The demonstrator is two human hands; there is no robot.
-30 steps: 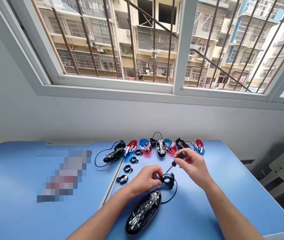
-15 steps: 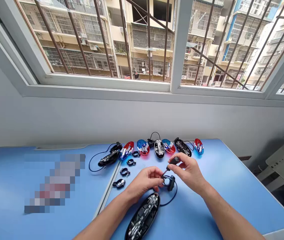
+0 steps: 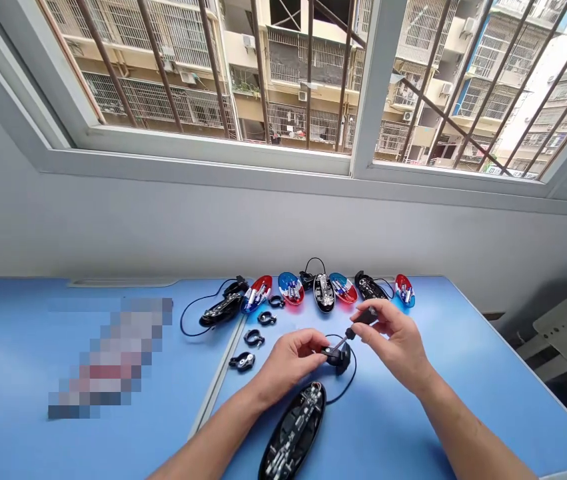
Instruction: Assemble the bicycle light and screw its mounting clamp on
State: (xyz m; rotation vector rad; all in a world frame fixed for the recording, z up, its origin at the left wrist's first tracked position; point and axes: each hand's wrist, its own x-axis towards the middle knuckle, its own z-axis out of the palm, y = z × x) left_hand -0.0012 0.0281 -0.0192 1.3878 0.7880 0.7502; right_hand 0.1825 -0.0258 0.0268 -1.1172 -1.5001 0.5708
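My left hand (image 3: 293, 365) is closed, pinching a small black clamp (image 3: 342, 360) between thumb and fingers. My right hand (image 3: 397, 340) grips the black handle of a screwdriver (image 3: 365, 317). The metal shaft slants down to the left, and its tip meets the clamp close to my left fingertips. I cannot make out the screw itself. A thin black cable (image 3: 353, 384) curves from the clamp down to an oval black housing (image 3: 294, 432). This housing lies open below my hands, showing silvery parts and wires inside.
Several loose black ring clamps (image 3: 254, 338) form a row left of my hands. Along the wall lie black housings with cables (image 3: 324, 293) and red-and-blue oval shells (image 3: 291, 289) holding small parts. A blurred-out object (image 3: 113, 360) lies at left. A seam (image 3: 218, 387) divides the table.
The clamp has turned in my left hand, so its ring no longer faces me. The screwdriver has tilted flatter and moved slightly right with my right hand. My view has shifted a little.
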